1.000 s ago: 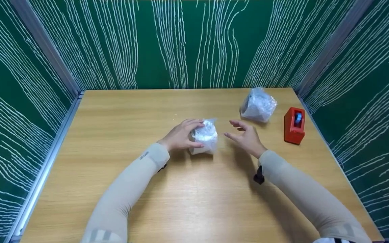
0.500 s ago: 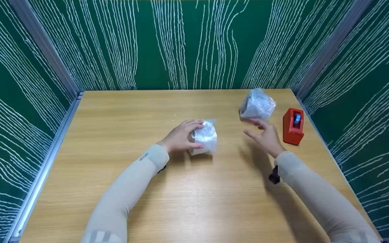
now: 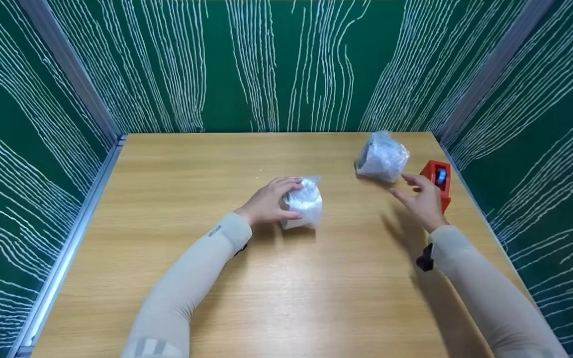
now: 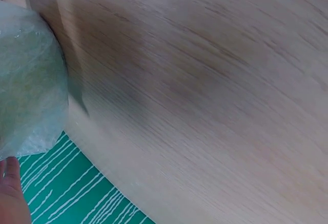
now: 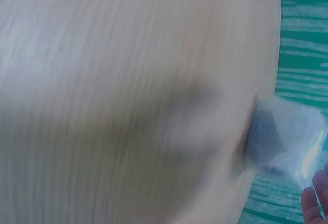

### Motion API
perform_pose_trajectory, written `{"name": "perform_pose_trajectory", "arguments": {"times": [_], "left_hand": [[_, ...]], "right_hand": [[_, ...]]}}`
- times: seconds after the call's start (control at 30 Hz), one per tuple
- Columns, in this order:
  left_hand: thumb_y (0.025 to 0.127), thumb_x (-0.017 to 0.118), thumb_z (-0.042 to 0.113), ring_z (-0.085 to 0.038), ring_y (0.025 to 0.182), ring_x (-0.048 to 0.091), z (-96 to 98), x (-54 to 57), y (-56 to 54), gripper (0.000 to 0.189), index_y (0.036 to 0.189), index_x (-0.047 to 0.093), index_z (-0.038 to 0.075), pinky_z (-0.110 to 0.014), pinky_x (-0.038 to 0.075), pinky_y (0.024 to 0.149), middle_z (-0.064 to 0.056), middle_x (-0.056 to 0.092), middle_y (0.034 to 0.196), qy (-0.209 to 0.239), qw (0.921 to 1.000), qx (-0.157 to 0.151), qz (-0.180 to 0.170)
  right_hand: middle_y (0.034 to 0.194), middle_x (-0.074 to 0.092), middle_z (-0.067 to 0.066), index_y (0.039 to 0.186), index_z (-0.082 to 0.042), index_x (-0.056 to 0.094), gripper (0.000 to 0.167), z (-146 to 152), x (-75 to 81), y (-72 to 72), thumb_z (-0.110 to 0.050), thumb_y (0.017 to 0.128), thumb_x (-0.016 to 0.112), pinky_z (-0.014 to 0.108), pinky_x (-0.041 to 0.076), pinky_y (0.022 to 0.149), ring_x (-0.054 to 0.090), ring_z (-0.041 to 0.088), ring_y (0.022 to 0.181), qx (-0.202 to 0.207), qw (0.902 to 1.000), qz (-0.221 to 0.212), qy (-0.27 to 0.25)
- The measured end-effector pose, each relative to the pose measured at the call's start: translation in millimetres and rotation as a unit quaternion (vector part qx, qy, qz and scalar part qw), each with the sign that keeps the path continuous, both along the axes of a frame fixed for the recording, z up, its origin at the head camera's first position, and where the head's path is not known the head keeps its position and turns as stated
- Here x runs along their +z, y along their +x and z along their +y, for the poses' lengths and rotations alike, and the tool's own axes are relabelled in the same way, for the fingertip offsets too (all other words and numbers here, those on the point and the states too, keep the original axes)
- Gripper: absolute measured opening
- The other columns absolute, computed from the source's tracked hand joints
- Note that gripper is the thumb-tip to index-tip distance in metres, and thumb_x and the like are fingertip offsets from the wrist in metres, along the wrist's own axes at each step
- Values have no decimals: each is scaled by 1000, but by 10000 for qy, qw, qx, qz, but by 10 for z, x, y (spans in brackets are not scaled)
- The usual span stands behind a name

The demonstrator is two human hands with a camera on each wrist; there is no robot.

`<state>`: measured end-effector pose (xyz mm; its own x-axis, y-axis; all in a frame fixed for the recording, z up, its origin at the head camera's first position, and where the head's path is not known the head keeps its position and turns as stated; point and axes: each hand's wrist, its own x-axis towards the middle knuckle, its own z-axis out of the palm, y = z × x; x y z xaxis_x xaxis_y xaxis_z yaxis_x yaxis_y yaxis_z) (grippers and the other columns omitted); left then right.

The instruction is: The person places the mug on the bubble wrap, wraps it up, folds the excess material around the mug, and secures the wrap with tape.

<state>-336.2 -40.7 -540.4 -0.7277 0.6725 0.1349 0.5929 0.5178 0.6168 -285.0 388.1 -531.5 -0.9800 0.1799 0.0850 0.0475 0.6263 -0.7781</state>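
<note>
On the middle of the table stands a bubble-wrapped bundle (image 3: 306,201), its contents veiled by the wrap. My left hand (image 3: 269,201) grips its left side, thumb at the front and fingers over the back. In the left wrist view that bundle (image 4: 31,80) fills the left edge. My right hand (image 3: 420,201) is over the table at the right, thumb and fingers apart with nothing between them. It overlaps the lower part of a red tape dispenser (image 3: 438,174) in the head view. A second bubble-wrapped bundle (image 3: 382,156) sits just beyond its fingertips.
The wooden table (image 3: 192,169) is enclosed at the back and sides by green panels (image 3: 311,64) with white wavy lines. Metal posts stand at its back corners. The tape dispenser is near the right edge, the second bundle close to the back edge.
My right hand has moved right, away from the middle bundle, to in front of the tape dispenser. My left hand has kept its grip on the bundle in the same spot.
</note>
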Motion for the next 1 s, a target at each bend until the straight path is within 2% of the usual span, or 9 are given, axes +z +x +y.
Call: {"name": "perform_pose_trajectory", "arguments": {"times": [0.13,0.23,0.33,0.47,0.63,0.77,1.0], "left_hand": [[94,84,50,-24,164,34,8,-7,-3,79,160,53,21,-51,30,135,5,41,175,9,10000,17,-36],[94,83,50,-24,164,33,12,-15,-2,78,161,53,22,-52,29,135,5,41,175,4,10000,41,-48],[94,83,50,-24,164,33,12,-20,4,78,160,54,21,-51,29,135,5,42,174,45,10000,16,-30],[93,83,51,-23,164,33,2,-33,10,79,160,54,20,-50,29,135,6,42,174,79,10000,13,-31],[93,83,53,-22,165,33,-7,-55,6,79,160,53,23,-50,29,135,6,41,175,43,10000,65,-31],[94,83,54,-23,165,32,-4,-57,3,80,161,52,23,-52,29,135,5,41,175,22,9999,91,-51],[93,83,54,-22,165,32,0,-33,7,80,161,53,24,-52,30,135,7,41,175,36,9999,135,-82]], "right_hand": [[163,50,23,159,-5,52,72,158,-27,-5,-41,102,77,63,38,128,45,46,150,-187,9998,-68,71],[171,41,22,163,-8,47,77,264,-52,8,-45,102,76,65,34,129,38,48,156,-398,9988,-300,18],[173,38,22,165,-9,44,80,358,-80,20,-48,102,74,66,34,128,36,49,157,-611,9972,-419,33],[172,39,24,165,-9,45,78,459,-100,33,-45,103,74,65,39,126,41,49,154,-828,9956,-444,-8],[174,35,20,168,-15,41,80,564,-113,53,-45,103,74,62,38,128,37,44,155,-1068,9914,-655,-381],[179,27,14,170,-19,39,84,647,-155,59,-47,100,76,57,36,130,32,40,160,-1354,9845,-829,-748],[179,26,7,171,-22,37,89,753,-198,84,-54,98,77,52,33,133,26,34,162,-1723,9773,-940,-800]]}}
